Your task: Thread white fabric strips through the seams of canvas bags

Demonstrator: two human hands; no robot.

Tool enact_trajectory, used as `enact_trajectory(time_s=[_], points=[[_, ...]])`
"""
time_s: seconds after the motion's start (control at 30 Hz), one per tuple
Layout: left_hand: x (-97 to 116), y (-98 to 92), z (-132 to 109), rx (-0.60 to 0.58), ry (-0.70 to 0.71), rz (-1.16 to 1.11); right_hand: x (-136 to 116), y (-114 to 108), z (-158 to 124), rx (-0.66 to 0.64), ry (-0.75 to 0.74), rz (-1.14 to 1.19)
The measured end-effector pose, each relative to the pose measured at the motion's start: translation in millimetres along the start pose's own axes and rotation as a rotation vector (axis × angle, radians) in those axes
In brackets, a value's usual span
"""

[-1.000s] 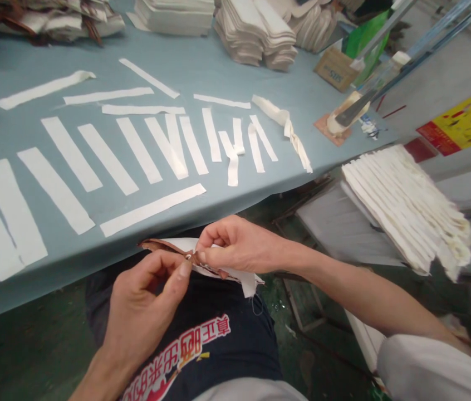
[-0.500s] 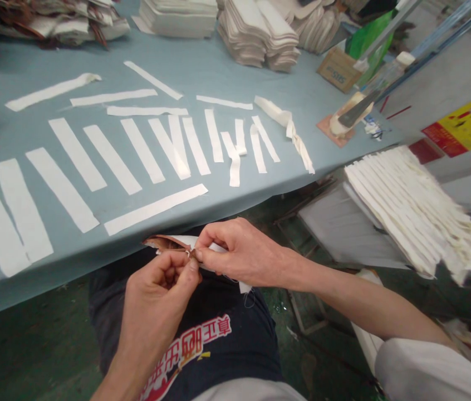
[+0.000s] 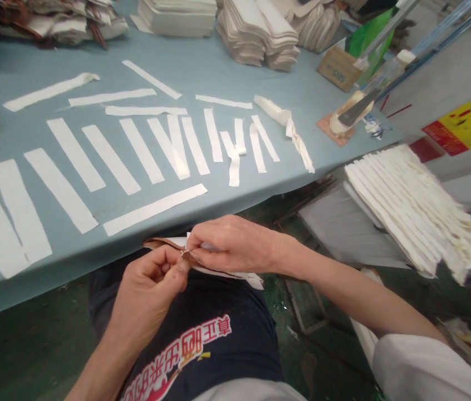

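Left hand (image 3: 152, 284) and right hand (image 3: 231, 248) meet fingertip to fingertip, both pinching a brown-and-white piece (image 3: 164, 243) over the lap, just below the table (image 3: 219, 78) edge. The grip is small, so the piece may slip floorward, or tear if the hands pull apart. White strips (image 3: 154, 209) lie beyond the hands.

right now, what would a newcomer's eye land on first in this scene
The rows of white strips laid out across the blue-grey table stand out first. Just below the table's near edge, the left hand and right hand together pinch a small brown-and-white piece. At right, beside the table, lies a thick fan of cream sheets.
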State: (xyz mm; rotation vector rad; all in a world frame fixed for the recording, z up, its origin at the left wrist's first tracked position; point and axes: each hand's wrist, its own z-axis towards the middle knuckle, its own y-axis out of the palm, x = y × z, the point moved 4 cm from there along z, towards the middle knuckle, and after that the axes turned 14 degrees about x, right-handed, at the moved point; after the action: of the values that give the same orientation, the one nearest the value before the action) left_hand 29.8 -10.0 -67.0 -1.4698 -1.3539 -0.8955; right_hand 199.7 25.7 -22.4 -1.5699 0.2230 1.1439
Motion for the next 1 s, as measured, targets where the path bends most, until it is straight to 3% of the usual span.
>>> enact_trajectory(time_s=[0.13,0.23,0.37,0.6,0.8,0.9,1.0], points=[[3,-4.4,1,0.025,0.016,-0.052,5,-5,-6,0.121,0.165,0.251],[6,-4.6,-1,0.059,0.053,-0.045,4,-7,-16,0.208,0.258,0.196],[13,-0.6,-4,0.075,0.102,-0.033,-6,-2,-25,0.286,0.23,0.114],[11,-0.9,-19,0.144,0.268,0.071,-9,8,-30,0.26,0.313,0.233],[6,1.4,-36,0.168,0.36,0.083,-9,9,-38,0.259,0.264,0.216],[-2,1.8,-43,0.18,0.352,0.053,-10,13,-42,0.302,0.15,0.126],[-18,-11.2,-44,0.255,0.318,0.15,-11,19,-49,0.356,-0.01,-0.04]])
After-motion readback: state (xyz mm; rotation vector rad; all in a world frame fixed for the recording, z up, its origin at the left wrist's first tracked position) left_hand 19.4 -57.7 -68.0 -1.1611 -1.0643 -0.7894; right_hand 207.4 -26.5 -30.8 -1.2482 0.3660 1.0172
